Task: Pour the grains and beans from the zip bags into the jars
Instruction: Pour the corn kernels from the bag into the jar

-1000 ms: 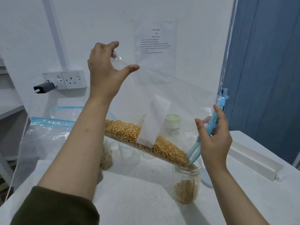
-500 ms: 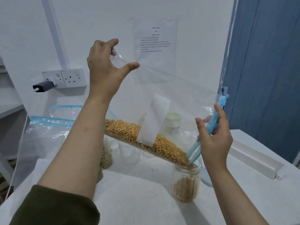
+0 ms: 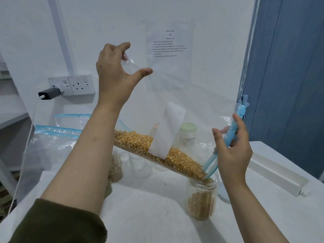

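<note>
A large clear zip bag (image 3: 192, 102) with a blue zip strip hangs tilted over the table. Yellow corn kernels (image 3: 157, 155) lie along its lower edge and slope down to the right. My left hand (image 3: 115, 72) pinches the bag's raised bottom corner high up. My right hand (image 3: 231, 151) grips the blue zip edge beside the bag's mouth. The mouth sits over an open glass jar (image 3: 202, 200), which is partly filled with kernels.
Other zip bags (image 3: 57, 137) lie at the left, and a jar of pale grains (image 3: 114, 167) stands behind my left arm. An empty glass jar (image 3: 140, 165) and a green-lidded jar (image 3: 187, 134) show through the bag. A white box (image 3: 277, 174) lies at the right.
The bag has stayed tilted and kernels keep sliding toward its mouth. My left hand has risen slightly with the corner. The kernel level in the jar looks a little higher.
</note>
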Tool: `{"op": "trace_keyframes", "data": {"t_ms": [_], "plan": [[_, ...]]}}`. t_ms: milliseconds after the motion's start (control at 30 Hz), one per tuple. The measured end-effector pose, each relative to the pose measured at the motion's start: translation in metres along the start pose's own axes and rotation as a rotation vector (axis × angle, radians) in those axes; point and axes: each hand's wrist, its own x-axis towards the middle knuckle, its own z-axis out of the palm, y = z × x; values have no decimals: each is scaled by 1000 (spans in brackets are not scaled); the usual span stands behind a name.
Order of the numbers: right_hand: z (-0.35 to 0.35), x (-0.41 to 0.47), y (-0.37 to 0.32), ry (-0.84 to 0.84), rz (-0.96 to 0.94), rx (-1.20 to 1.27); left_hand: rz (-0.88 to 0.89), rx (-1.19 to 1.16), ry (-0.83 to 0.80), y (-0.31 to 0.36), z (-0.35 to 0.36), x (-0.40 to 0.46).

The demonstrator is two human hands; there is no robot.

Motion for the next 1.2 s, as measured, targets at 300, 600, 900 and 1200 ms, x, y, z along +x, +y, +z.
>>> {"op": "trace_keyframes", "data": {"t_ms": [300, 600, 900, 1200], "plan": [[0, 1, 2, -2, -3, -31, -4, 6, 6, 0, -1, -1], [1, 2, 4, -2, -14, -52, 0, 7, -1, 0, 1, 0], [3, 6, 6, -8, -16, -71, 3, 15, 1, 0, 0, 2], [3, 8, 7, -11, -13, -72, 8, 7, 1, 0, 0, 2]]}}
